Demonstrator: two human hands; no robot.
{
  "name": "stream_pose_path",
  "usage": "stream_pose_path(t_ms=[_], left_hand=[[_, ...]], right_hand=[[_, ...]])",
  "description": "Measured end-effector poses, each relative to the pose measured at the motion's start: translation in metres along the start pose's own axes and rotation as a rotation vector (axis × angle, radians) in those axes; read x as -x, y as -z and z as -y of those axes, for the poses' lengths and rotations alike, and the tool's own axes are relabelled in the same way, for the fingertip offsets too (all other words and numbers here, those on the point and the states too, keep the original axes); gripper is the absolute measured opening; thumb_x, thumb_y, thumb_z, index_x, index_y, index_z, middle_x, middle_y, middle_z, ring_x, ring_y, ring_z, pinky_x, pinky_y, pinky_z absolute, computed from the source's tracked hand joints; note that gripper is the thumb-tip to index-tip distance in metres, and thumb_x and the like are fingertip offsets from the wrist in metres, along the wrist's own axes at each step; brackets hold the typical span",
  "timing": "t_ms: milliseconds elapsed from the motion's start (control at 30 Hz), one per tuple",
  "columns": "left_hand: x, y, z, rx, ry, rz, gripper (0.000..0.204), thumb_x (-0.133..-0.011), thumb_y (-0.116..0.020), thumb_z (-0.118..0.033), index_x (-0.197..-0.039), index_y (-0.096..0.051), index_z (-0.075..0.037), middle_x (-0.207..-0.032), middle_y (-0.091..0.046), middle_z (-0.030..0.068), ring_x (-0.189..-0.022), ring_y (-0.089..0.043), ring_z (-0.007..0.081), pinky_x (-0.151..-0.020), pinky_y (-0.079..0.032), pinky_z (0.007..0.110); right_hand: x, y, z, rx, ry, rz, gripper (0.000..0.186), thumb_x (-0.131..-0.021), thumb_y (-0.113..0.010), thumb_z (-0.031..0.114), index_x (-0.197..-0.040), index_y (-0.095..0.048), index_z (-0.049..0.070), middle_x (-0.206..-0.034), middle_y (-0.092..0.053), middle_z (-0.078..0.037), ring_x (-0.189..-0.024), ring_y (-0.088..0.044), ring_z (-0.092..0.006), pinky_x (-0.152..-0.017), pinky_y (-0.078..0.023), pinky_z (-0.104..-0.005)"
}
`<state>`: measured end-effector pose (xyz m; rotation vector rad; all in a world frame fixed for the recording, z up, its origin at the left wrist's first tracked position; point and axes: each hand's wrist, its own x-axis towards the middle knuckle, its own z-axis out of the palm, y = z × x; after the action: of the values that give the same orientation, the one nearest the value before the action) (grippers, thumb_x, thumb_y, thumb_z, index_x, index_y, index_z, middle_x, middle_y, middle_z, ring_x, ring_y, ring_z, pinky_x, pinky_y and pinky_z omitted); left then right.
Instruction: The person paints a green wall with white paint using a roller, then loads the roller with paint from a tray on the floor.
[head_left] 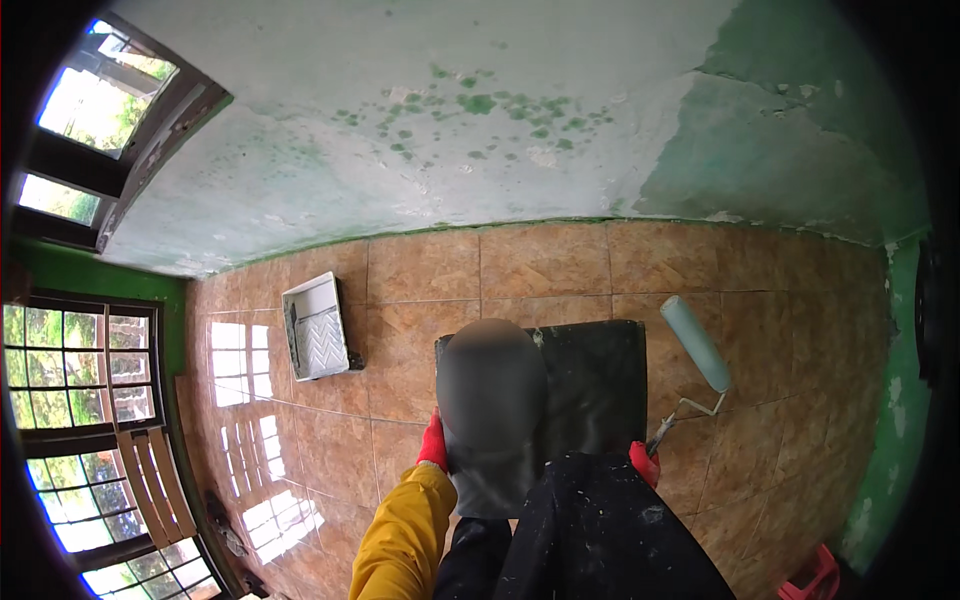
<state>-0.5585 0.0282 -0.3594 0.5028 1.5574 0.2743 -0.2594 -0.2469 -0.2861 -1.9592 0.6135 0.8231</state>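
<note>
My right hand (pixel 646 465), in a red glove, is closed round the handle of a paint roller (pixel 695 344). The roller's pale blue-green sleeve points away from me, over the tiles on the right. My left hand (pixel 433 444), also red-gloved, is at the left edge of a black, square, wrinkled-looking thing (pixel 595 385) in front of me; its fingers are partly hidden. A blurred grey oval covers the left part of this dark thing, so I cannot make out what lies there. My left sleeve is yellow; dark, paint-specked cloth shows at the lower middle.
A white paint tray (pixel 320 328) with a ridged slope sits on the brown tiled floor (pixel 425 265), left of the dark thing. Ahead stands a patchy pale-and-green wall (pixel 300 150). Windows (pixel 75 365) line the left. A red plastic object (pixel 812 577) is at the lower right.
</note>
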Motion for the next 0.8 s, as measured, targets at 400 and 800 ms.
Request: stream_pose_path(t_ms=[400, 800], left_hand=[[0.036, -0.017, -0.071, -0.349, 0.055, -0.063, 0.077, -0.095, -0.028, -0.061, -0.133, -0.05, 0.003, -0.134, -0.052, 0.0219, -0.127, -0.045, 0.0287, -0.105, -0.034, 0.037], [0.066, 0.182, -0.004, -1.037, -0.303, -0.137, 0.049, -0.099, -0.032, -0.04, -0.123, -0.055, -0.004, -0.126, -0.054, 0.0231, -0.121, -0.049, 0.0377, -0.102, -0.038, 0.042]], right_hand=[[0.065, -0.036, 0.036, -0.064, 0.095, -0.066, 0.032, -0.084, -0.063, 0.039, -0.096, -0.058, 0.01, -0.079, -0.045, 0.002, -0.068, -0.042, -0.0113, -0.059, -0.036, -0.0294], [0.166, -0.065, 0.061, -0.079, 0.294, -0.181, 0.051, -0.088, -0.061, 0.042, -0.123, -0.055, 0.006, -0.102, -0.063, -0.011, -0.083, -0.059, -0.0258, -0.072, -0.047, -0.0342]])
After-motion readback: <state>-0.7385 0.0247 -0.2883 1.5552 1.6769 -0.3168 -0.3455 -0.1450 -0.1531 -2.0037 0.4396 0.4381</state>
